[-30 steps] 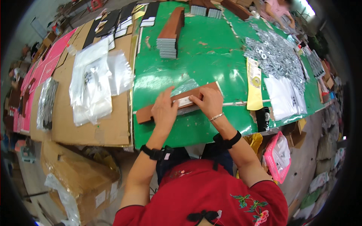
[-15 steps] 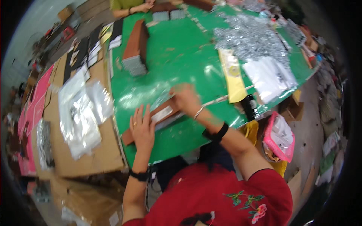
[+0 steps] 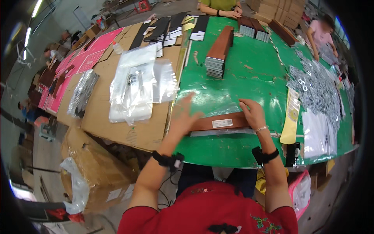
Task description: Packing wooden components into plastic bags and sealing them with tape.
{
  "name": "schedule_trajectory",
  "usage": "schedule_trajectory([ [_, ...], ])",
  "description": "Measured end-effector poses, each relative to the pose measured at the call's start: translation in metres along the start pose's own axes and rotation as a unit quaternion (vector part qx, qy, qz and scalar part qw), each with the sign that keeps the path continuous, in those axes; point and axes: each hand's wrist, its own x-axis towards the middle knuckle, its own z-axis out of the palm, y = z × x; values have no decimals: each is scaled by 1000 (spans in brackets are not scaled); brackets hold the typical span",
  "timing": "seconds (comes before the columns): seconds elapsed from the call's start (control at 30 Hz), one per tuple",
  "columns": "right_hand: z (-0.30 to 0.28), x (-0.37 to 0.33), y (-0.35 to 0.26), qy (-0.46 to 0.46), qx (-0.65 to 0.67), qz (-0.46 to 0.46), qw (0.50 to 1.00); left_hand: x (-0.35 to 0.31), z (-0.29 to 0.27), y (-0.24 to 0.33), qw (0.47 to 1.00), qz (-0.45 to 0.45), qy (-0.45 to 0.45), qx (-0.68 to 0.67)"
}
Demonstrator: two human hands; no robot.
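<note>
A long brown board (image 3: 206,122) with a white label (image 3: 222,123) lies on the green tabletop in front of me, with clear plastic film (image 3: 226,131) along its near edge and more film behind it. My left hand (image 3: 184,117) is over the board's left end, its fingers spread and smeared by motion. Bent round the board's right end, my right hand (image 3: 254,114) grips it; some of its fingertips are hard to make out. Beyond the board stands a stack of brown slats (image 3: 219,50) with pale end faces.
Clear plastic bags (image 3: 134,87) lie on cardboard at left. To the right are a yellow paper strip (image 3: 290,117), white bags (image 3: 319,134) and a heap of small metallic packets (image 3: 315,89). Across the table a person in green (image 3: 222,6) and one in pink (image 3: 321,35) sit.
My view has swung up and left, showing more of the room. My left hand has lifted off the board's label side with fingers spread; my right hand has shifted to the board's right end.
</note>
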Motion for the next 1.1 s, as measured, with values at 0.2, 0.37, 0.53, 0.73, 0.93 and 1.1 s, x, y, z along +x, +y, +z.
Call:
schedule_trajectory([
  [0.2,-3,-7,-44,25,164,9,986,28,-47,-147,957,-118,152,218],
  [0.37,4,-8,-68,-2,217,-32,976,44,-44,-177,929,-200,130,284],
  [0.53,7,-19,-77,-63,239,3,969,53,-51,-182,953,-171,172,179],
  [0.73,16,-5,-111,-118,305,10,945,71,-88,-168,971,-158,170,63],
  [0.93,42,8,-133,-179,302,1,936,66,-85,-158,972,-176,145,-48],
  [1.1,87,22,-147,-288,474,133,822,76,-78,-135,945,-171,156,-232],
])
